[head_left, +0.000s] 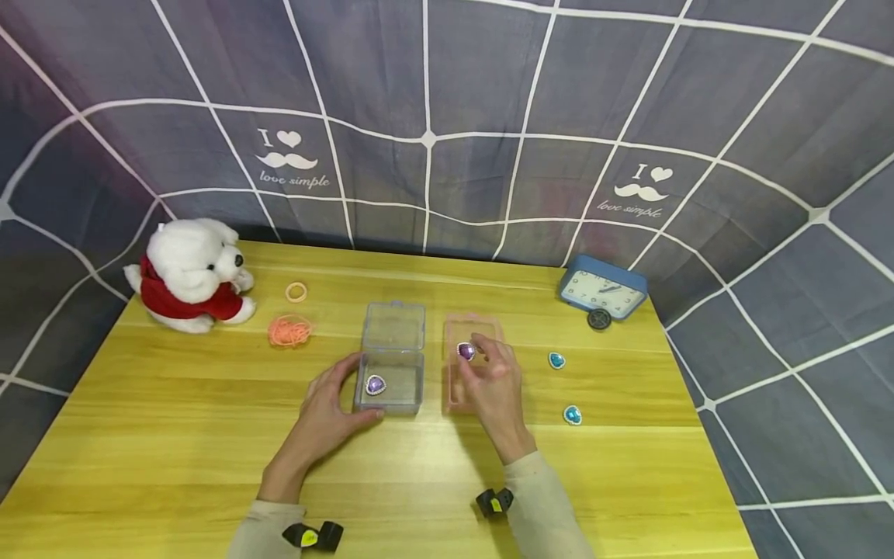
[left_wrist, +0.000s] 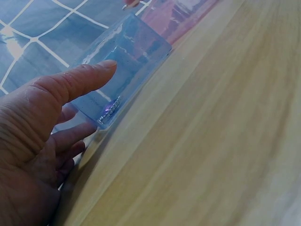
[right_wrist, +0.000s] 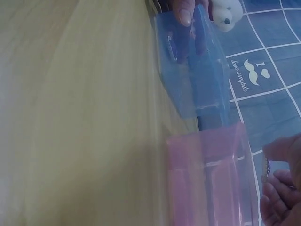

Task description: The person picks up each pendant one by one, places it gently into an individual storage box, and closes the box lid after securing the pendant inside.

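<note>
My left hand (head_left: 324, 415) holds the near left corner of a clear blue plastic box (head_left: 401, 396), thumb on its front and fingers along its left side. The box's lid is folded back. Inside it lies a purple heart-shaped gem (head_left: 375, 385) with a sparkling rim, also visible through the wall in the left wrist view. My right hand (head_left: 497, 388) pinches a second purple gem (head_left: 466, 352) between thumb and fingers, above an opened clear pink box (head_left: 457, 400). That hand covers part of the pink box.
Two blue gems (head_left: 573, 415) lie right of the pink box. Behind them stand a blue clock (head_left: 604, 287) and a small dark round object (head_left: 599, 319). To the left are orange string (head_left: 289, 331), a pale ring (head_left: 296, 292) and a white plush dog (head_left: 192, 272).
</note>
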Demonstrator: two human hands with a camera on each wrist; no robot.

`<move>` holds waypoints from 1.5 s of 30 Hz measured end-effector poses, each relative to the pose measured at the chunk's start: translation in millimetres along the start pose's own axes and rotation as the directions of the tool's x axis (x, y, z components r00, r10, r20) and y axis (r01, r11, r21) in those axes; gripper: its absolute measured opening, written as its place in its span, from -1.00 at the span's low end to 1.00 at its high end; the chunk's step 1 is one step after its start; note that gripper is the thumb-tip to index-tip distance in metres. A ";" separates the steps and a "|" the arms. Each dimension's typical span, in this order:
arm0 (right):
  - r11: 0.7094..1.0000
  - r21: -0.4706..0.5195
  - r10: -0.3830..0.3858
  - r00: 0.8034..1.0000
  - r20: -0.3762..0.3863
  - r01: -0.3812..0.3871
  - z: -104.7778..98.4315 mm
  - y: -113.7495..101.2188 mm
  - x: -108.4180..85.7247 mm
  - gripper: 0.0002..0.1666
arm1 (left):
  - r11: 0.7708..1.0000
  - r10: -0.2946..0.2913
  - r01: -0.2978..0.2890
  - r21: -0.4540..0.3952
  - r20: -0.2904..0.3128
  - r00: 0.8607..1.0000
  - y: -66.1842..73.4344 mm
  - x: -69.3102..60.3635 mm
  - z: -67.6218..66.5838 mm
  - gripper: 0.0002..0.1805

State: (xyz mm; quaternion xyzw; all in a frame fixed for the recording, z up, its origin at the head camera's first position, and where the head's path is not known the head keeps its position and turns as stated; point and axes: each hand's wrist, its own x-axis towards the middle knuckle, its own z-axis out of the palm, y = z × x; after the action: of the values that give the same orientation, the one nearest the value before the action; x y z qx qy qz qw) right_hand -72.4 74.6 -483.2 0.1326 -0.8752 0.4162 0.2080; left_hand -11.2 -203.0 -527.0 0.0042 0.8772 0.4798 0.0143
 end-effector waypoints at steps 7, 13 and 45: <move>0.999 0.030 0.015 1.000 0.020 -0.015 4.5 -2.6 -1.5 -0.52 | 1.000 -0.005 0.005 -0.006 0.002 1.000 1.5 1.2 1.1 0.12; 0.999 0.038 0.005 1.000 0.030 -0.007 8.3 -5.5 -1.2 -0.52 | 1.000 -0.002 0.002 0.000 0.001 1.000 1.2 1.1 1.3 0.12; 0.997 0.071 -0.052 0.989 0.141 0.042 30.5 -21.7 -4.1 -0.53 | 1.000 -0.001 0.001 0.014 0.001 1.000 3.3 0.7 0.4 0.11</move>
State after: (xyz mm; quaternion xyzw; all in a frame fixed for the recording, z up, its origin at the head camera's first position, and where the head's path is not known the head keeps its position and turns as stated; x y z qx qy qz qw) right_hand -67.7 37.5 -487.8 0.1896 -0.8699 0.4299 0.1502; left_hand -11.9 -200.9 -524.4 0.0041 0.8806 0.4736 0.0148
